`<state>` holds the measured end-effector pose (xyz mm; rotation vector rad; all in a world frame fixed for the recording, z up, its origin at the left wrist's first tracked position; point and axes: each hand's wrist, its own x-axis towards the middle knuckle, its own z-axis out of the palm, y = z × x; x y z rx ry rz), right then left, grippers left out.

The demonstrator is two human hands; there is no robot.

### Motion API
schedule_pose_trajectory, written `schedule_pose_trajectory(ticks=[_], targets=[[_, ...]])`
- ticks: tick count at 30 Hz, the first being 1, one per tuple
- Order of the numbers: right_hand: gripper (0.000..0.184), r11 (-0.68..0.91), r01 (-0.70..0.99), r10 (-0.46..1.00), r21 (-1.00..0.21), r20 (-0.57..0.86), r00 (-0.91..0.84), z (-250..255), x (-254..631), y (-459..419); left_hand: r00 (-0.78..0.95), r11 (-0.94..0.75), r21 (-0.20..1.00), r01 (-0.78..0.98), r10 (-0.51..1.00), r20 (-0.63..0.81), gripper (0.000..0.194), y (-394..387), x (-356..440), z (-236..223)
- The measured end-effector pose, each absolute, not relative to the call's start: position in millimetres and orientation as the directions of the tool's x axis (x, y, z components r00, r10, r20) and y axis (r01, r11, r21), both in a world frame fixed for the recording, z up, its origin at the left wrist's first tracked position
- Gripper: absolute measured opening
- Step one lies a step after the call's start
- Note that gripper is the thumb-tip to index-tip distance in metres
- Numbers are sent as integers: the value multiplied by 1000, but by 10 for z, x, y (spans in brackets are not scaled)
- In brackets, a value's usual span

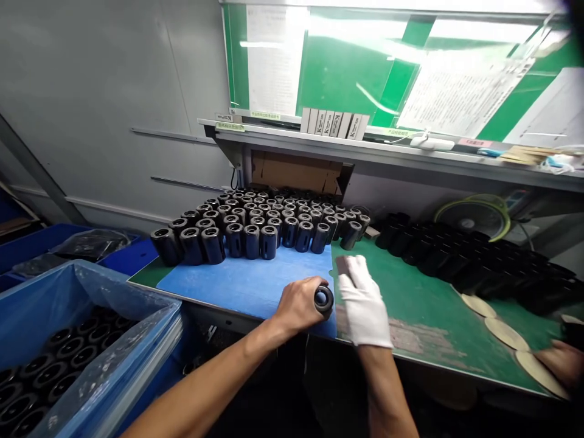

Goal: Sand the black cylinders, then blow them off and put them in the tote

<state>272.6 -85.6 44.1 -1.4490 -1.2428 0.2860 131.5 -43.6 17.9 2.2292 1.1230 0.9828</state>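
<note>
My bare left hand (298,302) is wrapped round a black hollow cylinder (323,297), whose ring-shaped end faces me above the front edge of the blue mat (219,281). Just right of it, my right hand (364,304) wears a white glove and is slightly blurred. Its fingers are stretched out over the green tabletop (410,322), apart from the cylinder, and no object shows in them. Behind both hands, many similar black cylinders (267,242) stand upright in close rows on the mat and the green surface.
A blue bin (150,304) lined with clear plastic holds more cylinders at lower left. More dark cylinders (438,252) stand at right, near a fan (472,216). Several round tan discs (506,333) lie near another person's hand (559,362). A shelf (387,149) with small boxes (335,123) spans the back.
</note>
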Motion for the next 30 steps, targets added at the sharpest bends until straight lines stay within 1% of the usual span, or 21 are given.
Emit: schedule_pose_trajectory(ticks=[2,4,5,7,9,10,12,14,16,18,20,21,23,25,26,30], targets=[[54,138,368,779,-919,331,533,428,2908,-873,406,-549,695,465,830,383,45,-435,1277,168],[61,60,291,748,-955,236,620,351,3028,-995,394,-531,714,456,840,373,48,-436,1240,148],[61,55,282,742,-958,229,630,295,3051,-1078,387,-527,716,457,843,373,50,-437,1223,137],[54,91,346,757,-934,291,586,171,3017,-1246,378,-523,716,463,847,374,53,-444,1192,116],[46,151,470,759,-870,406,509,74,2889,-1368,375,-517,710,477,851,368,54,-459,1172,104],[45,167,554,751,-815,469,464,45,2803,-1398,373,-513,706,488,854,362,55,-472,1167,101],[45,183,732,736,-657,585,341,32,2619,-1384,367,-505,703,501,859,356,52,-504,1170,102],[42,157,879,738,-450,645,198,62,2468,-1283,347,-500,707,499,863,366,39,-538,1187,111],[41,135,950,723,-282,684,100,103,2385,-1151,334,-508,709,490,860,385,28,-563,1208,121],[40,121,975,682,-184,730,53,136,2364,-1065,334,-508,708,490,860,386,26,-570,1225,127],[38,122,984,645,-129,764,20,165,2364,-1060,338,-503,712,490,863,376,26,-564,1235,125],[37,101,988,660,-117,751,21,184,2358,-1080,337,-503,713,489,863,377,26,-558,1236,123],[35,33,992,728,-121,683,59,235,2330,-1126,333,-512,710,483,858,392,23,-544,1234,122],[35,-8,990,744,-138,661,98,288,2293,-1148,335,-519,702,488,854,399,22,-529,1227,126],[36,-9,990,766,-138,636,95,305,2279,-1152,339,-515,701,493,856,391,22,-523,1224,129],[37,14,992,753,-123,654,71,285,2280,-1171,351,-501,704,503,863,363,21,-522,1230,129]])
